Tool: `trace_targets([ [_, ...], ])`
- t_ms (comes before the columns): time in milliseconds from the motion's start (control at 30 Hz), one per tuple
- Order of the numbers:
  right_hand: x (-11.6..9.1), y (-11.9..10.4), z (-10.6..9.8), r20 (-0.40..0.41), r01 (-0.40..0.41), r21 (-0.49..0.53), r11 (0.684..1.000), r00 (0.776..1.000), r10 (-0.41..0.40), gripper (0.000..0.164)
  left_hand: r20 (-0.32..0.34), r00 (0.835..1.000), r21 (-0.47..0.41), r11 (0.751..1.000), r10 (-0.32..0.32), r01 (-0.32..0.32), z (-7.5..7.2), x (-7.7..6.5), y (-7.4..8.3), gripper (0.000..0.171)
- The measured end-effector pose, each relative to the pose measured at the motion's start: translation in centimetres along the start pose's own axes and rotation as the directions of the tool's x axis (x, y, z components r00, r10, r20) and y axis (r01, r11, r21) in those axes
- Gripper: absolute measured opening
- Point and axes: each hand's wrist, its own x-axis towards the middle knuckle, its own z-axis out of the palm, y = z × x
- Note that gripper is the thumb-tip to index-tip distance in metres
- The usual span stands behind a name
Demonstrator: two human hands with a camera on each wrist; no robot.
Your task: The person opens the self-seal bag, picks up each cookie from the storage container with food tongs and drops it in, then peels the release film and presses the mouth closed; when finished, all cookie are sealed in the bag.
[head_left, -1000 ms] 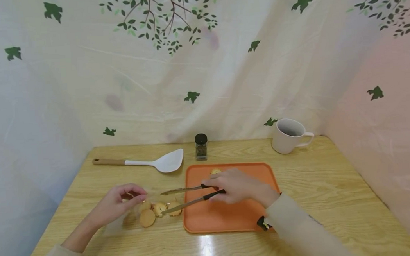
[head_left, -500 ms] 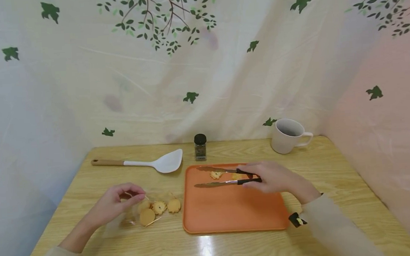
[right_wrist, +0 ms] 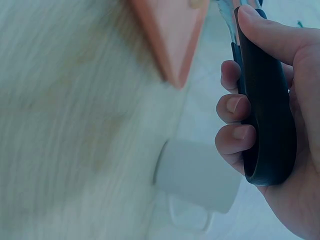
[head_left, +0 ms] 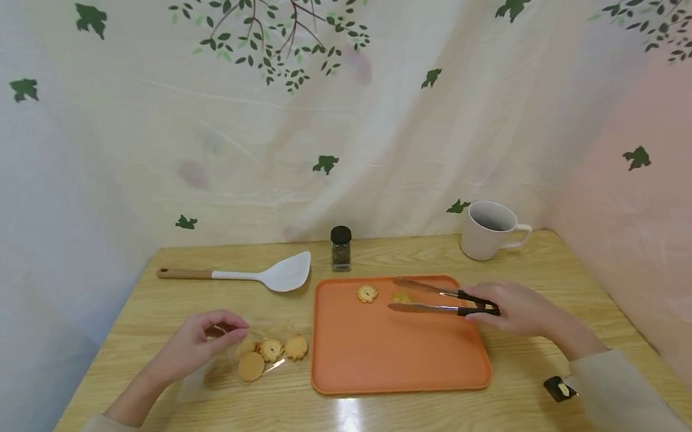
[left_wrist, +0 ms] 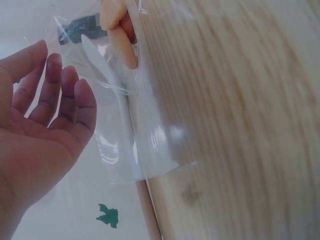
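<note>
While pinching an edge of the clear plastic bag [left_wrist: 150, 132] with left-hand fingers [head_left: 210, 333], gripped black-handled metal tongs [head_left: 426, 308] with the right hand [head_left: 520, 304], arms spread. Counted several round cookies [head_left: 251, 366] apparently inside the bag, just left of the orange tray [head_left: 379, 362]. Spotted a scalloped cookie [head_left: 367, 294] on the tray near its far edge, and a second cookie [head_left: 402, 297] there between the tong arms; couldn't tell contact. Judged cookies light, dry, brittle: best taken lightly across the rim. Judged bag thin, floppy, slippery: best pinched by an edge.
</note>
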Motion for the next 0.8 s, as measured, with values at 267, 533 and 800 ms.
trace_targets([
  [267,-1.3,1.0,0.6,-0.007,0.028,0.004,1.000,1.000,-0.028,0.050,-0.012,1.000,0.005,1.000,0.013,-0.013,0.1,-0.2,0.3,0.010],
  [533,-1.6,1.7,0.9,0.023,0.014,0.020,1.000,1.000,-0.014,0.051,-0.011,1.000,-0.005,1.000,-0.004,0.004,0.1,-0.2,0.1,0.010],
  [800,-2.0,1.9,1.4,0.043,-0.026,0.067,0.997,0.999,0.024,0.050,-0.005,1.000,-0.001,1.000,0.007,-0.007,0.1,-0.4,0.4,0.010],
])
